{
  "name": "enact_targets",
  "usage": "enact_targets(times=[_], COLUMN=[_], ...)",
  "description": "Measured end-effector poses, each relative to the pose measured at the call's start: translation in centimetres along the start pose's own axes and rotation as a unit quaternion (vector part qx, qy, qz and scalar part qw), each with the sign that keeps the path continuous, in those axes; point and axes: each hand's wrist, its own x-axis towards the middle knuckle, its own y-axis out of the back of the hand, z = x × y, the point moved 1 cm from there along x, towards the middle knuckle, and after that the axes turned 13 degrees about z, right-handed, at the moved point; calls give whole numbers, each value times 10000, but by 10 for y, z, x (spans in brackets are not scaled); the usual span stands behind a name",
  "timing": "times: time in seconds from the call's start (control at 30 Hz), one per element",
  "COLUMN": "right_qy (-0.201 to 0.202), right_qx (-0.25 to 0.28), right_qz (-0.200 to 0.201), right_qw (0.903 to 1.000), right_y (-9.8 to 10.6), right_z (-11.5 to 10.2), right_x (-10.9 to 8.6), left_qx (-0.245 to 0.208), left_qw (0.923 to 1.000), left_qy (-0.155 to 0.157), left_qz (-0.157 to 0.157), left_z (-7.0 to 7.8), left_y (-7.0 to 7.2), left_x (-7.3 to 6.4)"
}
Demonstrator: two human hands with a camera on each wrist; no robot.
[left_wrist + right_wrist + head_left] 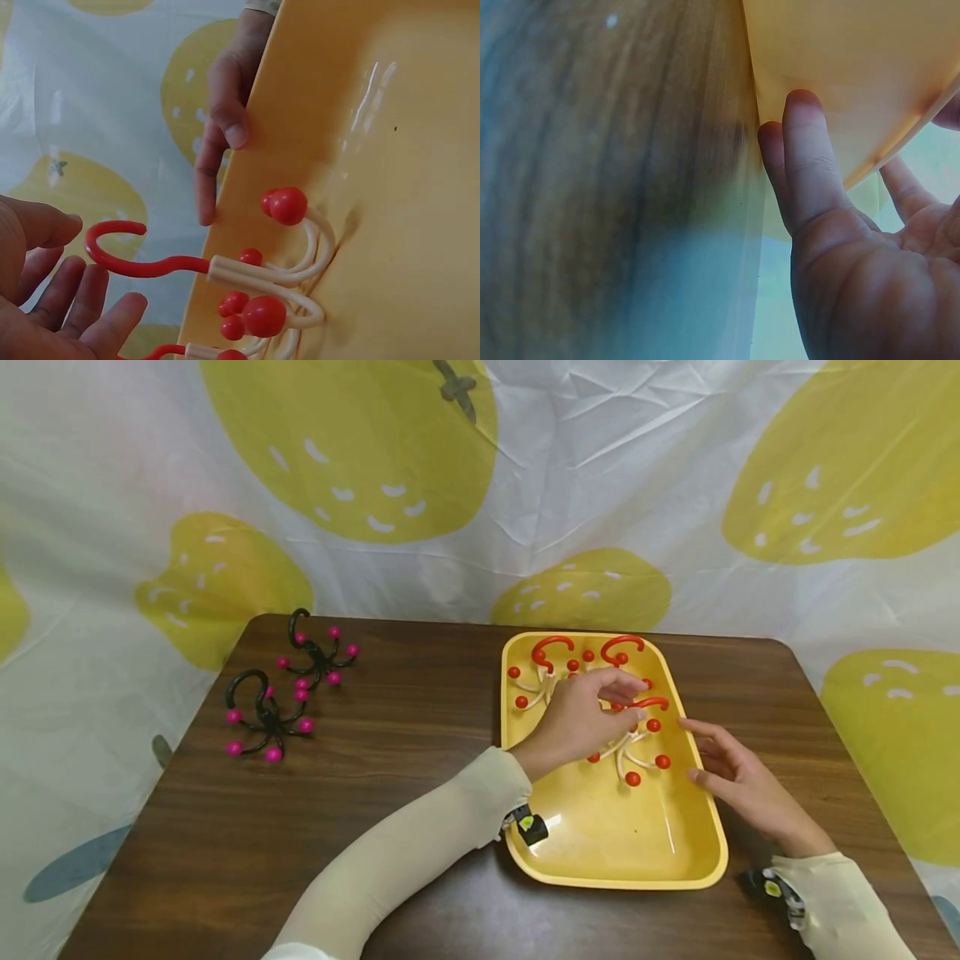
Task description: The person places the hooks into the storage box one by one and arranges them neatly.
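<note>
A yellow plastic tray holds three white multi-arm hook hangers with red hooks and red ball tips. My left hand is over the tray, its fingers spread and loosely bent beside the red hook of the nearest hanger. A gap shows between thumb and fingers, and nothing is gripped. The back-left hanger and back-right hanger are partly hidden by that hand. My right hand rests its extended fingers against the tray's right outer side, thumb near the rim.
Two black hook hangers with pink ball tips, a rear one and a front one, stand on the left of the brown wooden table. A fruit-print cloth hangs behind the table.
</note>
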Motion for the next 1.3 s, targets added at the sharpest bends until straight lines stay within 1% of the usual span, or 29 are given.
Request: enact_targets(times=[0.13, 0.33, 0.4, 0.53, 0.73, 0.9, 1.07, 1.17, 1.3], right_qy=[15, 13, 9, -4, -60, -114, -3, 69, 65], right_qx=[26, 87, 89, 54, -8, -49, 13, 76, 139], right_qz=[15, 7, 1, -1, -1, -29, -31, -47, -51], right_qw=[10000, 10000, 10000, 10000, 10000, 9999, 10000, 9999, 9999], right_y=[0, 0, 0, 0, -1, -2, -1, 0, 0], right_z=[-1, -1, -1, 0, 1, 1, 1, 1, 1], right_x=[0, 0, 0, -1, -2, -2, -1, 0, 0], left_qx=[-199, -521, -633, -682, -774, -765, -765, -683, -493], left_qw=[9995, 9979, 9970, 9962, 9956, 9959, 9957, 9958, 9954], left_qy=[-227, -389, -431, -509, -487, -409, -356, -391, -500], left_qz=[108, 84, 105, 188, 202, 257, 373, 472, 656], left_z=[2, 7, 8, 9, 11, 13, 11, 8, 5], left_y=[8, 22, 27, 36, 50, 64, 76, 82, 91], left_x=[-2, -6, -7, -8, -12, -15, -18, -21, -24])
